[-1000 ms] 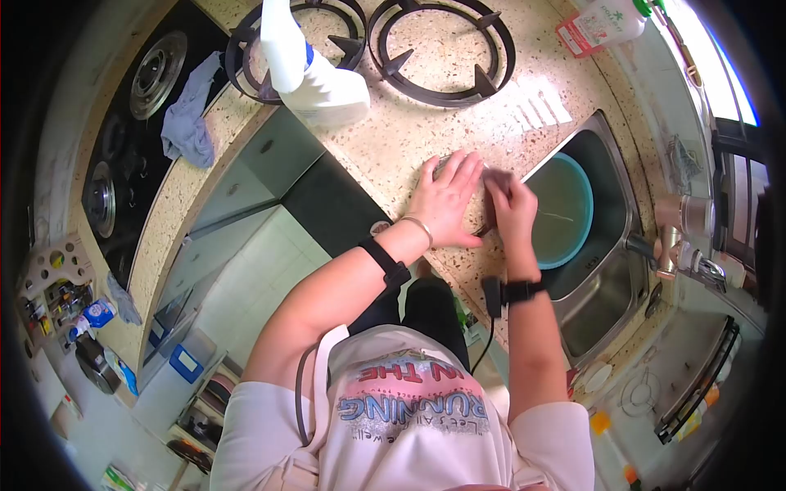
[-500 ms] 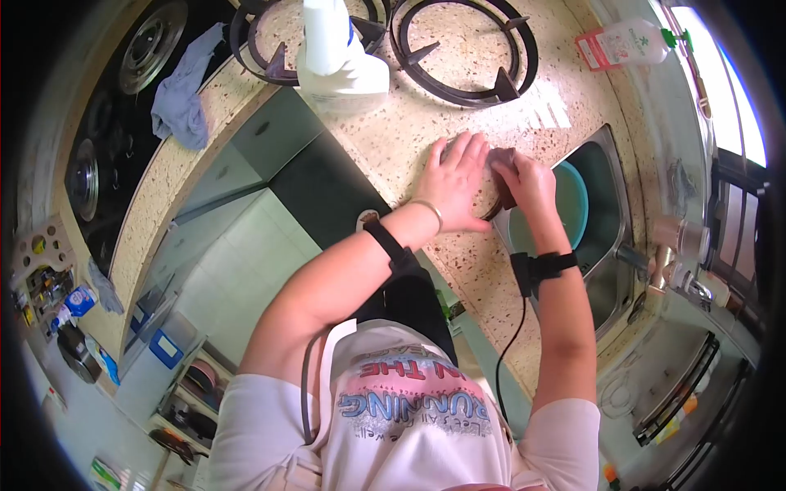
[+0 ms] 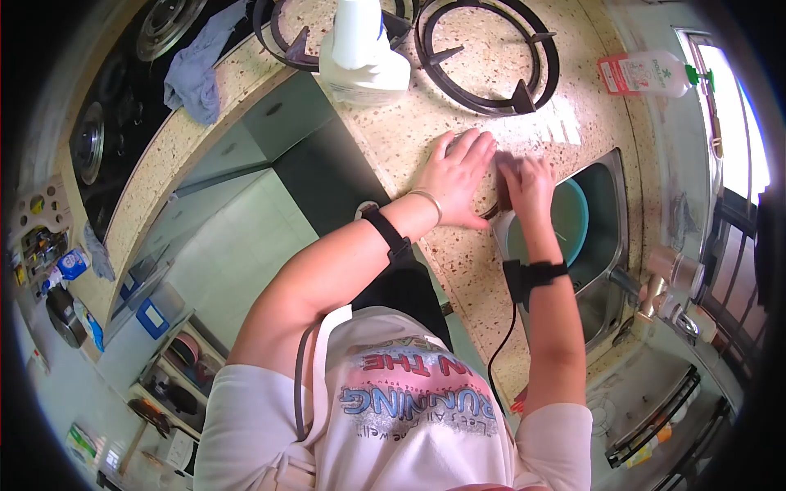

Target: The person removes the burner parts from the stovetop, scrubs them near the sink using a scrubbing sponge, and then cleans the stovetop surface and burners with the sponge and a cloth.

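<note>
My left hand [image 3: 460, 180] lies flat with its fingers spread, palm down on the speckled counter [image 3: 393, 155]. Part of a dark curved rim [image 3: 492, 212] shows between its thumb and the other hand; the rest of that piece is hidden under the palm. My right hand [image 3: 528, 186] is closed on a brown scouring pad [image 3: 505, 186], pressing it against the rim's right side. Just right of that hand, a light-blue basin [image 3: 578, 214] with water sits in the steel sink [image 3: 610, 184].
Black pan supports [image 3: 550, 61] and a white spray bottle [image 3: 364, 69] stand on the counter beyond my hands. A soap bottle [image 3: 655, 74] is at the far right, near the faucet [image 3: 655, 295]. A grey cloth [image 3: 196, 78] hangs by the stove at left.
The view has shifted slightly. My right hand has moved a little with the scouring pad along the rim, while my left hand keeps its flat pose.
</note>
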`<action>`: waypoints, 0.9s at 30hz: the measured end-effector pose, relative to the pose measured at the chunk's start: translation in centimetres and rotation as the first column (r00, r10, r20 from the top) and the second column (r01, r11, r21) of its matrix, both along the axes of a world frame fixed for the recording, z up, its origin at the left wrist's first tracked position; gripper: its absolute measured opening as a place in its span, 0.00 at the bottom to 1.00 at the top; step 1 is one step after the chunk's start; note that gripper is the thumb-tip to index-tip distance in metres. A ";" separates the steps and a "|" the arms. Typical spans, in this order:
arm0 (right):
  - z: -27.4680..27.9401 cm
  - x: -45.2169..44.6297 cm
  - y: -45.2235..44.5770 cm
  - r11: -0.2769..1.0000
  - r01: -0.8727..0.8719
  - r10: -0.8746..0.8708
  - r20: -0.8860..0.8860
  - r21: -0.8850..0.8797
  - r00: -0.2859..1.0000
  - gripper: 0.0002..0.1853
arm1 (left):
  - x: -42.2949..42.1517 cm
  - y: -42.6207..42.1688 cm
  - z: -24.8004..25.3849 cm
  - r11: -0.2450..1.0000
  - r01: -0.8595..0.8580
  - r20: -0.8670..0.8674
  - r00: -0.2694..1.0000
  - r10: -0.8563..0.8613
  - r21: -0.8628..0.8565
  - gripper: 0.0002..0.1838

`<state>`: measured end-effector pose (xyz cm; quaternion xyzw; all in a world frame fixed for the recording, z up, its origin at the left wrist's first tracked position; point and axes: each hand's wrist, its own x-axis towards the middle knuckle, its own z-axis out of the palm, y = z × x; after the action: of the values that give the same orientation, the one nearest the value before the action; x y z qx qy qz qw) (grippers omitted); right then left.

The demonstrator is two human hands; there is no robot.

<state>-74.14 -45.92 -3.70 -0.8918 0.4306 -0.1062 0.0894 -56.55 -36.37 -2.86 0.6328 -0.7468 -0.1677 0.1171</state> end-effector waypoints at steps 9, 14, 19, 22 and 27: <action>-1.2 0.7 -1.1 0.997 -0.002 0.008 0.073 -0.079 0.997 0.14 | 0.2 -0.2 -0.1 1.000 0.004 0.004 1.000 -0.005 0.019 0.65; -0.6 -2.6 3.0 0.999 -0.001 0.004 0.085 -0.034 0.996 0.11 | 0.2 -0.3 -0.3 1.000 0.004 -0.028 1.000 -0.003 0.024 0.65; 0.5 1.7 -1.3 0.996 -0.087 0.089 0.048 -0.028 0.995 0.13 | 0.0 -0.3 -0.3 1.000 -0.008 -0.028 1.000 0.008 0.018 0.66; -1.0 -0.9 0.6 0.997 -0.028 0.030 0.033 -0.068 0.999 0.14 | 0.0 -0.2 -0.6 0.998 -0.051 -0.050 0.998 0.049 -0.032 0.65; -1.4 -1.5 2.0 0.994 0.106 -0.106 0.030 -0.029 0.994 0.16 | 0.1 -0.3 -0.6 0.999 -0.035 -0.036 0.999 0.034 -0.017 0.65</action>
<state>-75.65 -43.92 -5.08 -0.8674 0.4744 -0.1299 0.0760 -56.47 -36.71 -3.46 0.6416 -0.7349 -0.1703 0.1388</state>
